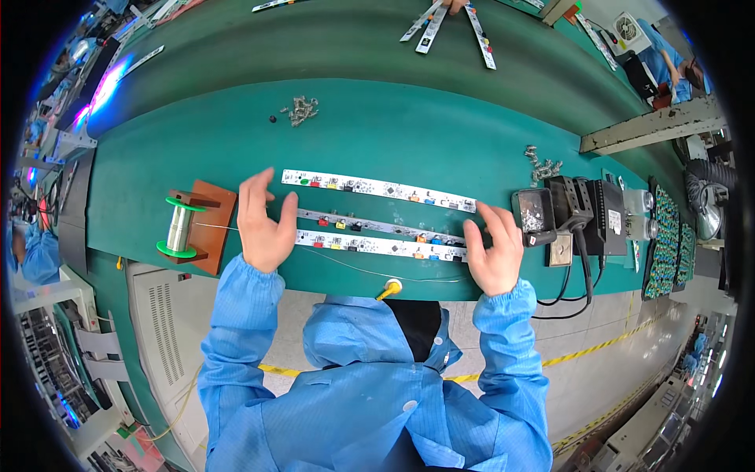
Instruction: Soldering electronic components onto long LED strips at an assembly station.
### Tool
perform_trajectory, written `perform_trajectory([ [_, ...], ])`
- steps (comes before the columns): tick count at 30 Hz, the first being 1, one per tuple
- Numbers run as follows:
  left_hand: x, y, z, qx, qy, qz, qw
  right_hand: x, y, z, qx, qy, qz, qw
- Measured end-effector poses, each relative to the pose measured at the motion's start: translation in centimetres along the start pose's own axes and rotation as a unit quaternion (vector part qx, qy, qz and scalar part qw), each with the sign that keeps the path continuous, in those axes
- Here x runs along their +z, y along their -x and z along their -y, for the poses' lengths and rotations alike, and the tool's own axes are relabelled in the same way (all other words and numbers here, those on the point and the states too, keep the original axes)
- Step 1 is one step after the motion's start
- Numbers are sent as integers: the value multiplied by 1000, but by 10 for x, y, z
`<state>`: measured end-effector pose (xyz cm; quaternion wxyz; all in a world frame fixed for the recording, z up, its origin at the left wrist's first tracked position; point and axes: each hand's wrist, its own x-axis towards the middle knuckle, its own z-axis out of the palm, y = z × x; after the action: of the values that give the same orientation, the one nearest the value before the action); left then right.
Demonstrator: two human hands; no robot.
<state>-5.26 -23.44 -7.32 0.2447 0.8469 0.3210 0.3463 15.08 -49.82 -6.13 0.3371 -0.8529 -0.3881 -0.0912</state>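
Observation:
Three narrow white circuit-board strips lie side by side before me: a far strip (377, 189), a middle strip (381, 226) that looks tilted, and a near strip (377, 245). Each carries small red, yellow, black, blue and orange parts. My left hand (266, 226) is at their left ends, fingers apart, its thumb beside the middle strip's end. At the right ends is my right hand (495, 250), also with fingers spread; its thumb is close to the middle and near strips. Whether either thumb touches a strip, I cannot tell. Thin solder wire (216, 227) runs behind my left hand.
A solder spool (179, 228) with green flanges stands on a brown wooden holder at left. Small metal parts lie in a far pile (301, 111) and a right pile (543, 165). Soldering equipment (568, 204) with black cables stands right. Another person's hand (454, 5) holds strips beyond.

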Motion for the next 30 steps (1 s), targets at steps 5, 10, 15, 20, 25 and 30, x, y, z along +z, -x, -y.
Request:
perform_trajectory([
  [5, 12, -18, 21, -29, 20, 52, 998, 14, -13, -5, 26, 36, 49, 998],
  [10, 8, -11, 18, -88, 92, 146, 981, 3, -4, -10, 108, -50, 49, 992],
  [15, 3, -4, 6, -7, 39, 47, 998, -9, 11, -1, 100, -35, 21, 994],
  [20, -8, 13, 8, -16, 20, 65, 998, -14, 30, -6, 110, -57, 52, 991],
  [25, 0, 20, 16, -29, 57, 65, 996, -5, 32, -14, 116, -84, 42, 989],
  [30, -1, 15, 6, -118, 106, 71, 985, -2, 28, -8, 176, -91, 31, 980],
])
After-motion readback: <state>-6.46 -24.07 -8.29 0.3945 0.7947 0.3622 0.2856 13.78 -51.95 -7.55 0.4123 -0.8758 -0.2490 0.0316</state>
